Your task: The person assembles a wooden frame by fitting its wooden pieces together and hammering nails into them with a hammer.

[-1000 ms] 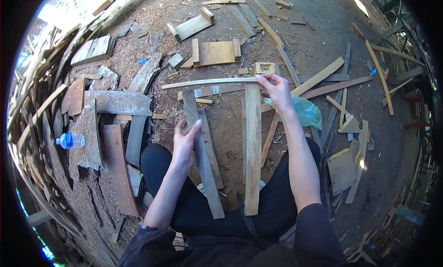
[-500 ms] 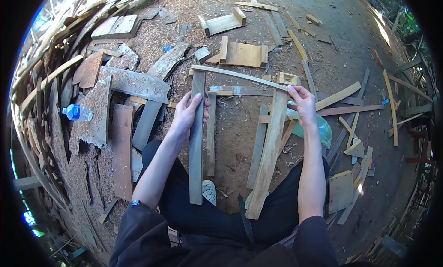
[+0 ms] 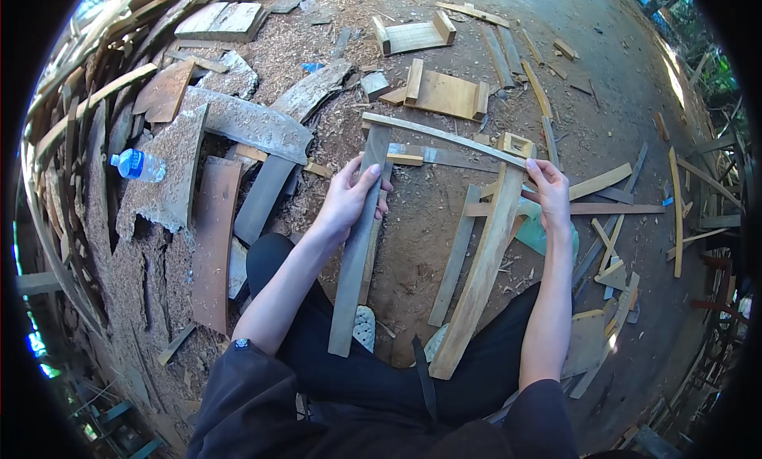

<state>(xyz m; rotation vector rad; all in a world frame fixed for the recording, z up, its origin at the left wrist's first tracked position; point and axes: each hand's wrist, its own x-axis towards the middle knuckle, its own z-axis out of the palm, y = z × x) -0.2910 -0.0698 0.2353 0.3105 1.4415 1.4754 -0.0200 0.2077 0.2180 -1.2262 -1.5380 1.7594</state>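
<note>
A wooden frame of two long legs and a thin crosspiece (image 3: pixel 444 136) lies across my lap, its far ends meeting at the corners. My left hand (image 3: pixel 349 201) is wrapped round the left leg (image 3: pixel 352 292), a grey-brown slat, below its upper end. At the opposite corner my right hand (image 3: pixel 550 190) pinches the crosspiece's right end, where it meets the lighter right leg (image 3: pixel 476 288). Whether nails fasten the corners cannot be made out. Beneath the frame, more slats (image 3: pixel 454 260) rest on the dirt between my feet.
Two U-shaped wooden assemblies (image 3: pixel 448 94) sit ahead on the ground. To the left are a plastic water bottle (image 3: pixel 139 165), a reddish board (image 3: pixel 214 237) and stacked scrap wood (image 3: pixel 67 141). A green plastic bag (image 3: pixel 548 230) and loose sticks (image 3: pixel 607 248) lie right.
The view has shifted slightly, so the ground objects sit differently. Both hands and the wooden frame have moved to the right in view, and the left leg now slants more.
</note>
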